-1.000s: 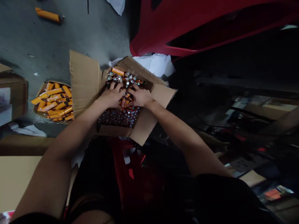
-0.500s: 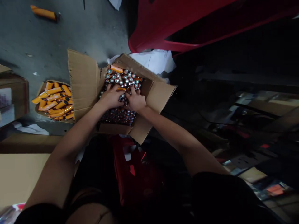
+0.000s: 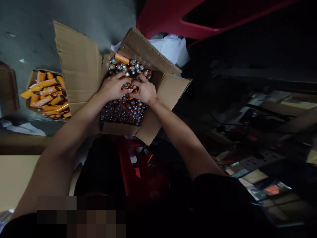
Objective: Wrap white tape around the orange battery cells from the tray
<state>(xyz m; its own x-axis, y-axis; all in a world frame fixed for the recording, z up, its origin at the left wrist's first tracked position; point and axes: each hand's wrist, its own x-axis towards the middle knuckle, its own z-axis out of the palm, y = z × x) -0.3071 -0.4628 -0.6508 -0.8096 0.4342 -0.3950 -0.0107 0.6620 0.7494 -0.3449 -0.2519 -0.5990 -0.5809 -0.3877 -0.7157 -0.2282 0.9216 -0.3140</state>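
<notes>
Our left hand (image 3: 112, 87) and right hand (image 3: 145, 92) meet with fingers curled on the upright batteries (image 3: 121, 110) packed in the open cardboard box (image 3: 79, 62). We cannot tell whether they grip any. To its left, on the grey concrete floor (image 3: 29, 26), a smaller box (image 3: 32, 75) holds loose orange cells (image 3: 47, 96). Beyond lie white paper (image 3: 173, 48) and red plastic (image 3: 168, 16).

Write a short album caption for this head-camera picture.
Left hand and right hand meet over upright orange batteries in an open cardboard box; a smaller box of loose ones sits alongside.
</notes>
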